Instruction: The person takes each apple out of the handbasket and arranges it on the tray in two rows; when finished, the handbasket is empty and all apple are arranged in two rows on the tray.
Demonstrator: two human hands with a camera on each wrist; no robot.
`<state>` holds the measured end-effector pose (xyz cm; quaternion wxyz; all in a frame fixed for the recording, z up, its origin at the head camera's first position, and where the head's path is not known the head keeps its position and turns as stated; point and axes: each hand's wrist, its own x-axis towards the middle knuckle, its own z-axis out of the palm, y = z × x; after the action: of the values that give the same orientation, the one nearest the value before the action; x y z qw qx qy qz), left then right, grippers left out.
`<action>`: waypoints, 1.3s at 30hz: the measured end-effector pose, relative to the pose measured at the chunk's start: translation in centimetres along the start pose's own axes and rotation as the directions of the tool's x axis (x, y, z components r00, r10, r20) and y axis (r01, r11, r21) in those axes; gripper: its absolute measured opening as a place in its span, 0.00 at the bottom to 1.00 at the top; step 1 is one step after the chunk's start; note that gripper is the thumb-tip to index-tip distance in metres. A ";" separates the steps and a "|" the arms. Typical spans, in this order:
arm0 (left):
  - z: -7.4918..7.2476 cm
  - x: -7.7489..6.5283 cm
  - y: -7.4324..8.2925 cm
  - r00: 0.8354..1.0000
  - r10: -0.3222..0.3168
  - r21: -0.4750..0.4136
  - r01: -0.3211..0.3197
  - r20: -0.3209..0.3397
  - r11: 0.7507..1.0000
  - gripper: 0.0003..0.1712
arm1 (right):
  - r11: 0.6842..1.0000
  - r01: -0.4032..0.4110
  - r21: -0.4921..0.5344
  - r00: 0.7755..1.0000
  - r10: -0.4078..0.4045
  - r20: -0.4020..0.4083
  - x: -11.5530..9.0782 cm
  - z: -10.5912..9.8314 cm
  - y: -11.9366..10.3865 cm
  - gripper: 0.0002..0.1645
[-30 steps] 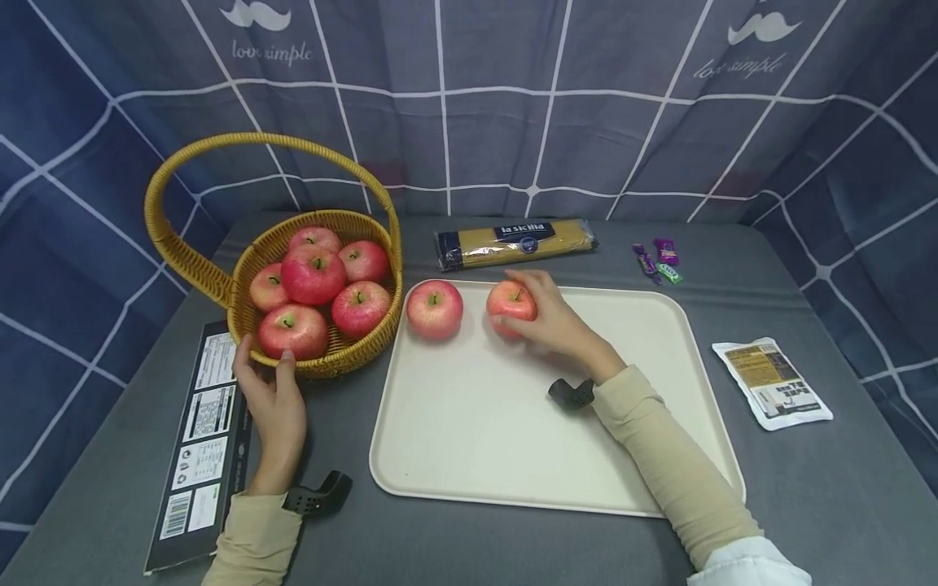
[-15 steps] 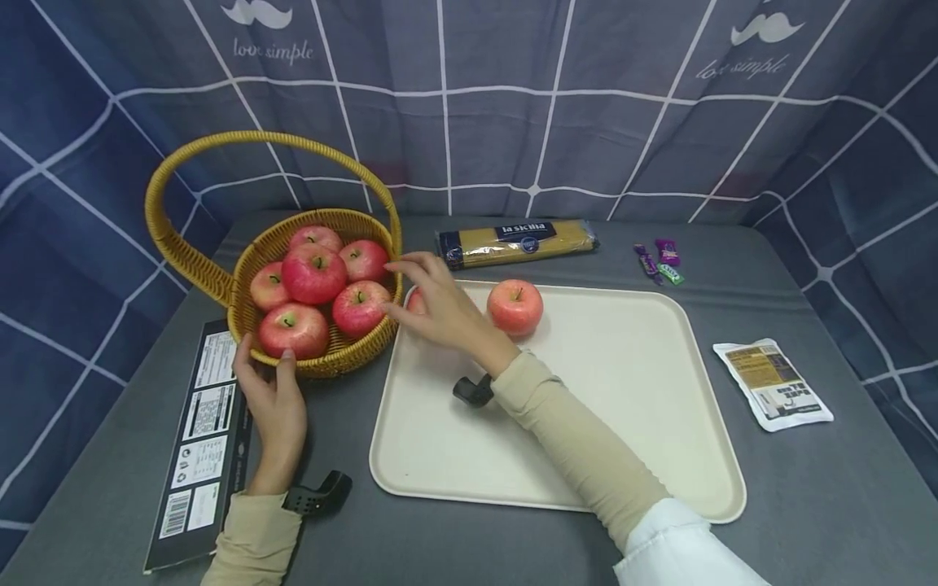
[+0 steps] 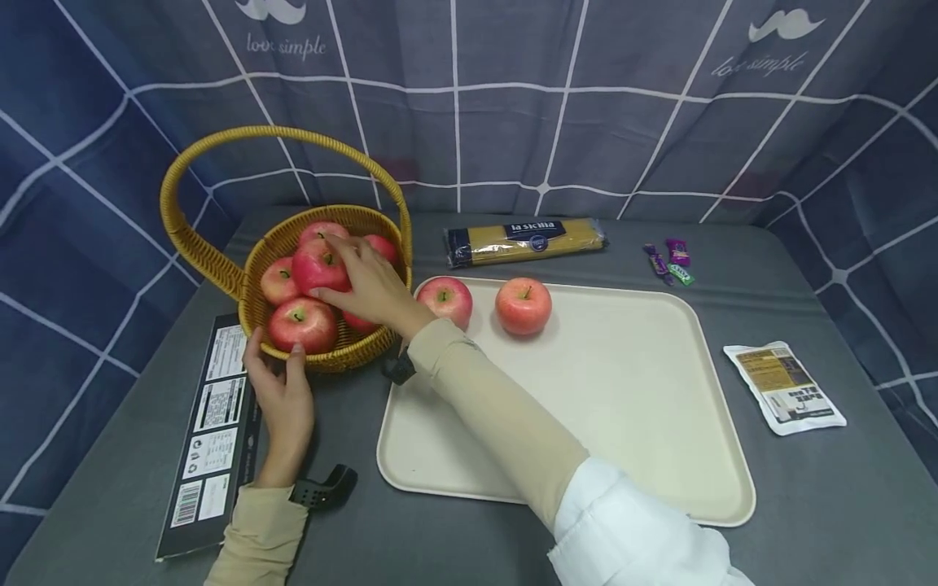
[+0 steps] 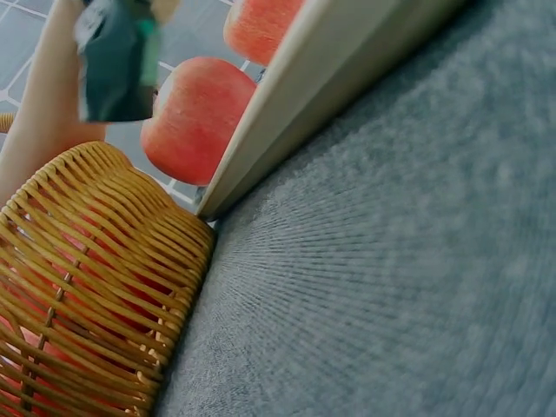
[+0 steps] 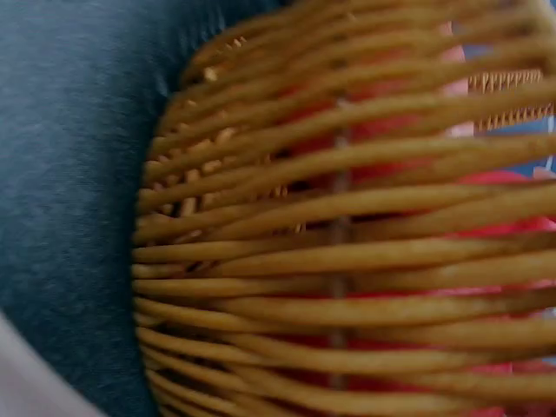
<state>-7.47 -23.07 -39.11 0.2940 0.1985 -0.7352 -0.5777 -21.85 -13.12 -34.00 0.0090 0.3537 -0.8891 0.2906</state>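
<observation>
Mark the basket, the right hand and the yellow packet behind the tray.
Basket (image 4: 100, 274): left wrist view, on its woven side.
Right hand (image 3: 372, 281): head view, on its back.
Yellow packet (image 3: 523, 242): head view, on the middle of its wrapper.

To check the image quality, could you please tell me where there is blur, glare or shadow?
Head view: mostly sharp, glints on the yellow packet, faint shadow on the tray beside its right-hand apple; left wrist view: dark wrist strap blurred; right wrist view: weave of the basket soft.

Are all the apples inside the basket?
No, two apples sit on the tray.
</observation>
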 end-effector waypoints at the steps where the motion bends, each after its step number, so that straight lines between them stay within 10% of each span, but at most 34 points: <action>1: 0.0 -0.1 0.2 1.000 -0.002 0.004 0.002 0.007 1.000 0.32 | 1.000 -0.013 -0.003 1.000 0.013 0.009 0.2 0.0 0.1 0.49; 13: 0.8 0.0 0.0 1.000 -0.003 0.017 0.003 0.001 1.000 0.32 | 0.933 -0.056 0.355 0.987 0.106 -0.122 -1.3 -1.6 0.9 0.48; 24: 0.8 -0.1 -0.2 1.000 0.001 0.037 0.000 -0.019 0.999 0.31 | 0.953 0.077 0.294 0.989 -0.036 -0.141 -11.4 -10.2 7.0 0.35; 31: 0.7 -0.3 0.3 1.000 0.006 0.016 -0.006 -0.013 1.000 0.31 | 0.976 -0.083 0.201 0.948 0.139 -0.286 -19.1 -15.6 13.6 0.36; 39: 0.6 -1.0 2.3 1.000 0.012 0.042 -0.011 -0.024 0.999 0.30 | 0.926 -0.333 0.179 0.889 0.372 -0.268 -25.2 -15.8 19.4 0.36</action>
<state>-7.02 -21.45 -37.21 0.3022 0.2073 -0.7445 -0.5580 -18.21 22.13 -36.37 0.0667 0.1383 -0.9064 0.3936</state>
